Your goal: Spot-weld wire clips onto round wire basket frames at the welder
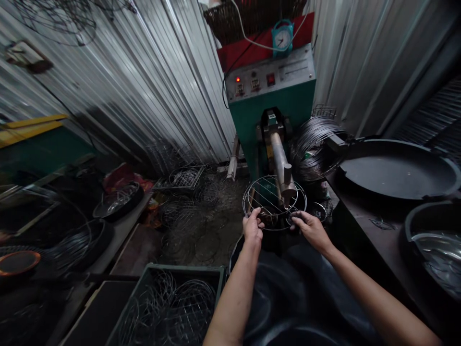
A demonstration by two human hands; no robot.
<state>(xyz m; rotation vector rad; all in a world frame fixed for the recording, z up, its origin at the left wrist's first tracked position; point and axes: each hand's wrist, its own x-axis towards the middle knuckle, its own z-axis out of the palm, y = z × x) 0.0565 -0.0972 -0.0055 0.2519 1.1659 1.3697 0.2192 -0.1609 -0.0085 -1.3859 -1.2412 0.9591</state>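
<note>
Steel wire fills the green crate (151, 288) nearest us at 7 o'clock, a loose heap of round grids too tangled to count. Just beyond it our two hands meet the work: our left hand (252, 226) has its fingers curled closed over the near rim of one round wire grid (273, 202), at its 7 o'clock edge, and our right hand (312, 229) pinches the same rim at 5 o'clock. The grid lies roughly level on the tip of the single steel arm (281, 161) that juts toward us from the green machine (272, 110).

To do this well, we judge, we should keep the ring flat and steady with both grips even, so the crossing wires sit squarely under the arm's head, and keep fingertips on the outer rim, clear of that head.

At 3 o'clock on the bench (382, 230) we count one big dark pan (396, 168) and one bowl (432, 240); one coil of wire (315, 144) sits beside the machine. Farthest, at 12 o'clock, one small clock (283, 38) stands on top.
</note>
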